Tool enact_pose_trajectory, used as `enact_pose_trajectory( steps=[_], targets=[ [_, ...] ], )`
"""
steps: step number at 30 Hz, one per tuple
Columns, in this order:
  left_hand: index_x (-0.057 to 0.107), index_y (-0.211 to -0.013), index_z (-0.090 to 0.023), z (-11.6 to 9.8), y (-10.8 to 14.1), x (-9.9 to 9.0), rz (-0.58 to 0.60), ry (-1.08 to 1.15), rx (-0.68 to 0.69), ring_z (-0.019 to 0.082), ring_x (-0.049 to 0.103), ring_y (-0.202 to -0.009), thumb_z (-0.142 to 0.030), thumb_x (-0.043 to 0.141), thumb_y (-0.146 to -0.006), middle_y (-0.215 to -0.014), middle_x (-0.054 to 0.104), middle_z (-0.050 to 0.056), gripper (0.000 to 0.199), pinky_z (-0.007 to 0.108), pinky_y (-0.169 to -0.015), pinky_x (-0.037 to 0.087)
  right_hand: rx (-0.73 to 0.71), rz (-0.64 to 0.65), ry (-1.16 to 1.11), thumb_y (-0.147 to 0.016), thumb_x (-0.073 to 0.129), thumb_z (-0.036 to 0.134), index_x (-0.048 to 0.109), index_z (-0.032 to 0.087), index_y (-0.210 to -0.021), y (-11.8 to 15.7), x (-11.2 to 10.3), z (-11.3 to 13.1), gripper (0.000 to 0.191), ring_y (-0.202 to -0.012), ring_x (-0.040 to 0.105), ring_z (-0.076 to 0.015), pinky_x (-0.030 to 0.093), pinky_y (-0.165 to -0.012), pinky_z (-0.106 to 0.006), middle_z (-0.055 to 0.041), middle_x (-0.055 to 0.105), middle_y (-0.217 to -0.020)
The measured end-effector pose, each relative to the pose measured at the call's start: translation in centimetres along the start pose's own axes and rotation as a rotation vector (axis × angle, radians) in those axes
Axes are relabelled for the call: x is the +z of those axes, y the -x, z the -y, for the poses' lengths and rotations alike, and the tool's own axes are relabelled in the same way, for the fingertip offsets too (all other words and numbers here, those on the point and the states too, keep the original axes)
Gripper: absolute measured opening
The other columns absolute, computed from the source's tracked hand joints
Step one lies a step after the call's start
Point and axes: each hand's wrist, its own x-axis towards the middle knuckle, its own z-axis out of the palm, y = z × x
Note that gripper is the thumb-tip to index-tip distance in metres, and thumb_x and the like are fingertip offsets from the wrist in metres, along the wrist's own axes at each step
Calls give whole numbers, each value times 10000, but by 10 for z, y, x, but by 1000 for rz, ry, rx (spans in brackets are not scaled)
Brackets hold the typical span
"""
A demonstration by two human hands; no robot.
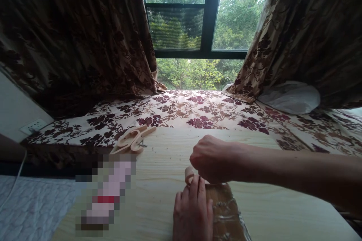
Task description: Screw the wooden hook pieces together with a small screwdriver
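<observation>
A curved pale wooden piece [189,175] shows between my hands at the far left corner of a brown block [226,211] that looks wrapped in clear film. My left hand [194,209] lies over the block's left side, its fingertips pressed on the wooden piece. Just above, my right hand [210,158] is closed in a fist, reaching in from the right; what it holds, if anything, is hidden. Several curved wooden pieces [130,139] with a small metal part lie together at the table's far left edge.
The pale wooden table [158,184] carries small dark specks. A pixelated pink and red item [110,192] lies at its left. Behind are a flower-patterned cloth ledge [198,111], a white plastic bag [294,97], curtains [113,37] and a window [210,19].
</observation>
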Motion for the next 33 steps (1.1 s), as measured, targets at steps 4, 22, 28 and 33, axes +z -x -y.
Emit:
enact_pose_trajectory(
  steps=[4,22,28,33],
  targets=[
    [487,-1255,-143,1,0,0,-7,-21,12,232,609,-917,-82,487,-764,-1246,574,102,495,405,-747,503,16,34,65,-730,603,166,684,115,-755,0,-7,-3,99,-577,571,-147,339,-487,-253,-88,658,-640],
    [477,-1270,-146,2,0,-5,22,-55,33,232,599,-971,-95,472,-801,-1258,567,108,472,382,-770,502,-82,-98,137,-693,572,77,650,138,-710,12,-1,-10,101,-525,563,-153,266,-426,-270,-50,658,-641],
    [507,-1234,-131,2,-2,-8,44,-29,57,230,604,-945,-107,453,-825,-1222,582,120,413,379,-752,507,-108,-63,109,-753,590,152,643,132,-659,3,1,-5,110,-516,546,-143,283,-437,-259,-57,616,-559],
    [461,-1281,-109,5,-2,-9,31,-48,76,227,611,-923,-101,462,-809,-1249,567,124,472,376,-743,516,-45,-14,94,-739,578,170,678,129,-742,4,-6,-8,109,-536,546,-152,289,-442,-261,-77,649,-610]
  ],
)
